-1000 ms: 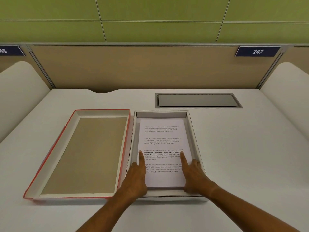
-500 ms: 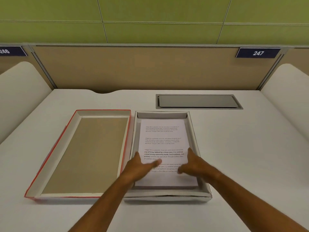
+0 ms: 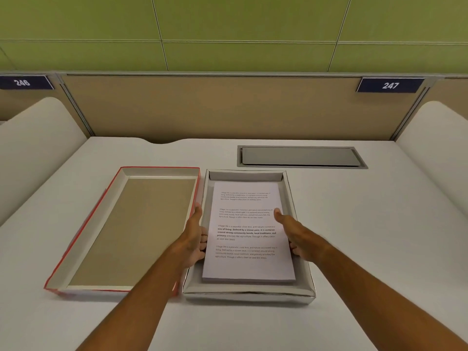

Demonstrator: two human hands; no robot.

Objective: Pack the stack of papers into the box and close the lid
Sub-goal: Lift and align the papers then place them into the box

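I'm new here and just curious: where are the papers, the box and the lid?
papers point(image 3: 247, 221): head view, middle of the top printed sheet.
box point(image 3: 249, 295): head view, its near wall.
lid point(image 3: 131, 231): head view, its brown inner floor.

Single head-worn wide-angle view, no second view to overlap. Looks forward and steeply down from above the near desk edge. Both forearms enter from the bottom corners; left hand point(image 3: 193, 239) and right hand point(image 3: 295, 235) sit just below frame centre, close to the lens. The box point(image 3: 249, 296) between the hands is near mid-frame, the lid point(image 3: 83, 229) just outside the left hand. Beyond the fingertips: the desk partition point(image 3: 215, 107) and the green wall point(image 3: 228, 29) up top. Edges bow from lens distortion.
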